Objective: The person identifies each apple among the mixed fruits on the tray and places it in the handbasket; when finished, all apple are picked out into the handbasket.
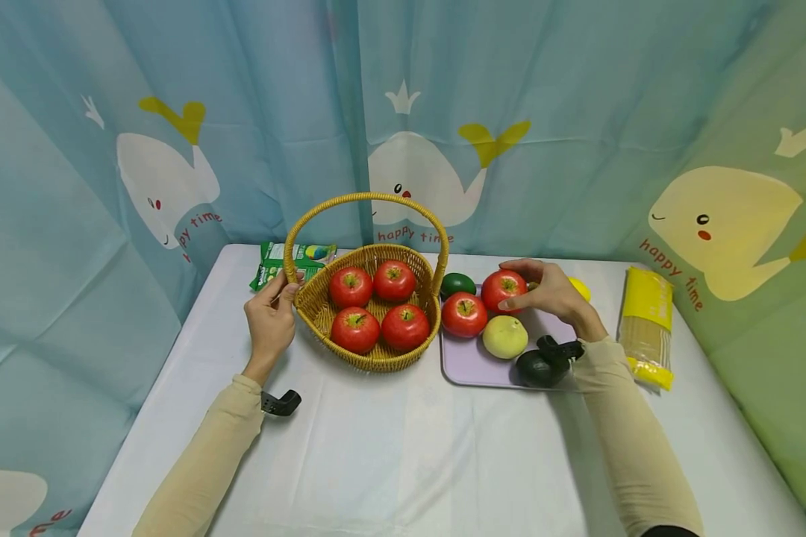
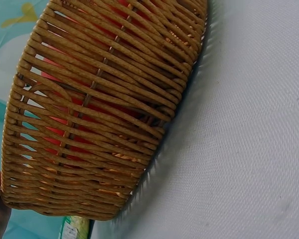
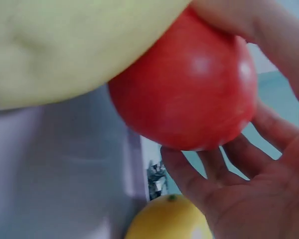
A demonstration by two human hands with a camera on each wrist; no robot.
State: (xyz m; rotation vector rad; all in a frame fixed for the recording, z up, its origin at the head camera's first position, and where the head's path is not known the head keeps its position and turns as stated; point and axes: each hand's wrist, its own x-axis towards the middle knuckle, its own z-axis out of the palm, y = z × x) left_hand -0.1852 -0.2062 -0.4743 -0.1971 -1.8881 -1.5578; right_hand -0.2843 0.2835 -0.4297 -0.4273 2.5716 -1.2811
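My left hand (image 1: pixel 271 321) grips the left foot of the handle of a yellow wicker basket (image 1: pixel 374 362), which stands on the white table. Several red apples (image 1: pixel 355 330) lie inside the basket. In the left wrist view, the woven basket wall (image 2: pixel 89 124) fills much of the picture, with a bit of the fingers at its edge. Over the back of a lilac tray (image 1: pixel 466 369), my right hand (image 1: pixel 552 289) holds a red apple (image 1: pixel 504 289) between thumb and fingers. Another red apple (image 1: pixel 464 315) and a pale yellow-green round fruit (image 1: pixel 505 337) are right beside it.
On the tray are also a dark avocado (image 1: pixel 536 370), partly behind the wrist camera, and a smaller green fruit (image 1: pixel 457 284). A yellow fruit (image 1: pixel 580 288) shows behind my right hand. Dry noodles in a yellow pack (image 1: pixel 647 321) lie to the right; a green packet (image 1: pixel 309 254) lies behind the basket.
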